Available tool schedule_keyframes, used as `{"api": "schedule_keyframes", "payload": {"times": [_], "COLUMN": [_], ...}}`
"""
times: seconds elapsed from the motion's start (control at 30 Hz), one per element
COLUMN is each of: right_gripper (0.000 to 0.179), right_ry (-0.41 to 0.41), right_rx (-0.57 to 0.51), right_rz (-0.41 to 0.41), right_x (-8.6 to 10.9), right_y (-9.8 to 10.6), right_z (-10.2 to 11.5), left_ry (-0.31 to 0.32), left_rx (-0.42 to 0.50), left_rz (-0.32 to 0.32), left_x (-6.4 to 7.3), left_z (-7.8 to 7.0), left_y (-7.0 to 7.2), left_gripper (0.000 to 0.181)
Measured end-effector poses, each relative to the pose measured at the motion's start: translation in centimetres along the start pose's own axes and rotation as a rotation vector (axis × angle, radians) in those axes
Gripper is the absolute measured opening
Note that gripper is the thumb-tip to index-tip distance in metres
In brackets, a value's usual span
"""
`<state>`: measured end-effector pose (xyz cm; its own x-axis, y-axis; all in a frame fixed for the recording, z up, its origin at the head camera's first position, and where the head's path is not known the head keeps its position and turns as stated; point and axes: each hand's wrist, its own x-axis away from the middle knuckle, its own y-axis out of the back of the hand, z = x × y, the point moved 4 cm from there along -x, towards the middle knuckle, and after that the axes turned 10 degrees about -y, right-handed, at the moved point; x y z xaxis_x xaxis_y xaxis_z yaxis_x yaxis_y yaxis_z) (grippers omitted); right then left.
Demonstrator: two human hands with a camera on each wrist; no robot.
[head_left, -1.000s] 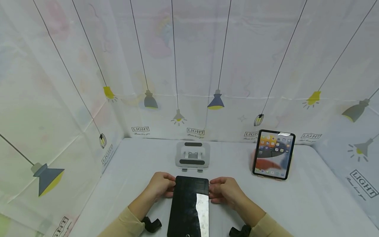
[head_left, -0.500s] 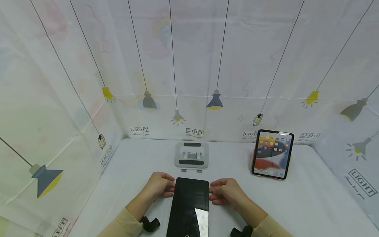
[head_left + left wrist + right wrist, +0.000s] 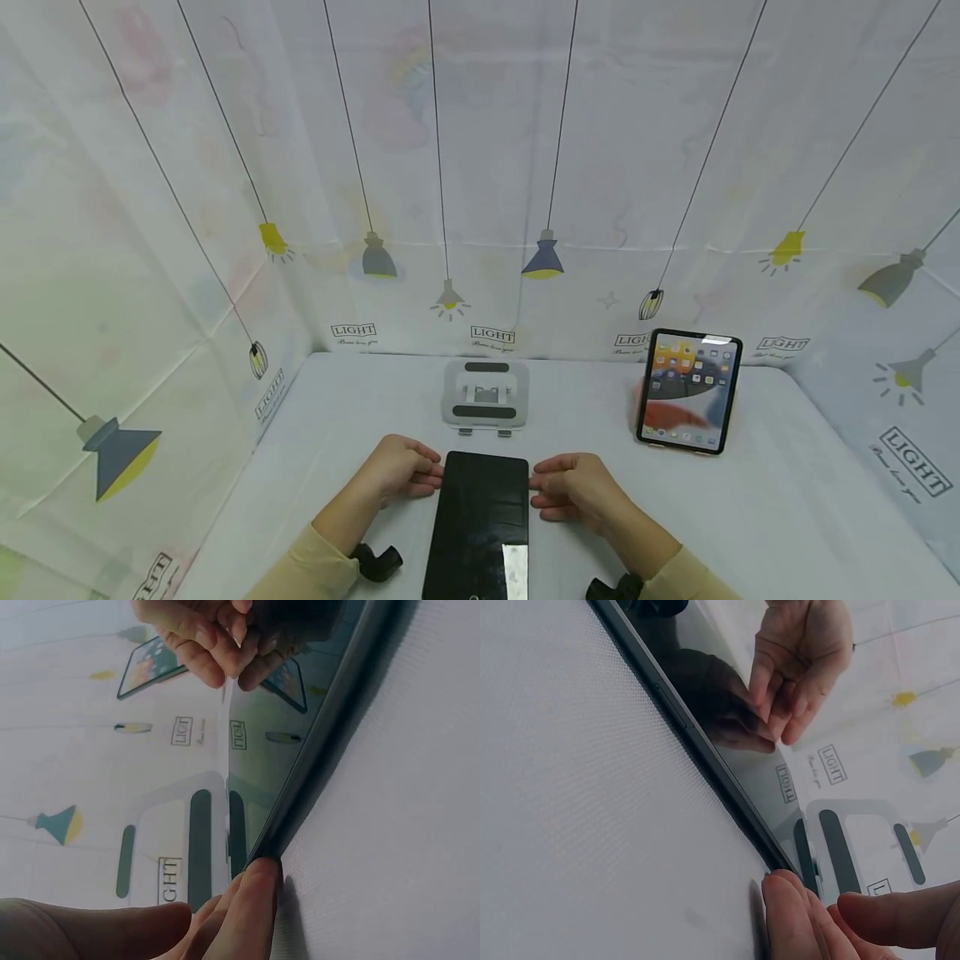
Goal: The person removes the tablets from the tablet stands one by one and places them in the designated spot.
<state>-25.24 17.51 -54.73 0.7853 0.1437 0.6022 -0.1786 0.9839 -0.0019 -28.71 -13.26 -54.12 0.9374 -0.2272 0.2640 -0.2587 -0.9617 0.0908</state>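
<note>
Your left hand point(image 3: 407, 469) and right hand point(image 3: 576, 487) are touching the near tablet point(image 3: 480, 521) at its 11 and 1 o'clock edges, both relaxed, neither grasping; it's lying at your 6 o'clock, the stand point(image 3: 486, 392) sitting just beyond at 12; you'd best be using light, even contact from both sides so it isn't skewing; the wall point(image 3: 480, 183) is showing "LIGHT" repeatedly, the small script point(image 3: 492, 342) beneath looking illegible; the far tablet point(image 3: 690, 396) is standing at 2 o'clock.

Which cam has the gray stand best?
Head: the gray stand shows whole, both dark pads in plain view. Left wrist: partly hidden behind the left hand. Right wrist: partly hidden behind the right hand. Both wrist views also mirror part of it in the black tablet.
</note>
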Motion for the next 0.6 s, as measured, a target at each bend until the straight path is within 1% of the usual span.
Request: {"api": "schedule_keyframes", "payload": {"times": [0.13, 0.37, 0.5, 0.6], "right_gripper": [0.039, 0.039, 0.039, 0.039], "right_ry": [0.010, 0.003, -0.006, 0.000], "right_rx": [0.000, -0.002, 0.000, -0.002], "right_rz": [0.010, 0.004, 0.002, -0.003], "right_x": [0.1, 0.2, 0.5, 0.8], "right_y": [0.0, 0.1, 0.3, 0.6], "right_z": [-0.1, -0.1, -0.2, -0.1], "left_ry": [-0.005, -0.027, -0.036, -0.060], "left_rx": [-0.009, -0.045, -0.084, -0.109], "left_rz": [0.005, 0.025, 0.029, 0.024], "left_x": [0.1, 0.2, 0.4, 0.6], "left_z": [-0.2, -0.3, -0.8, -1.4], "left_y": [0.1, 0.2, 0.0, -0.2], "left_gripper": [0.024, 0.025, 0.031, 0.035]}}
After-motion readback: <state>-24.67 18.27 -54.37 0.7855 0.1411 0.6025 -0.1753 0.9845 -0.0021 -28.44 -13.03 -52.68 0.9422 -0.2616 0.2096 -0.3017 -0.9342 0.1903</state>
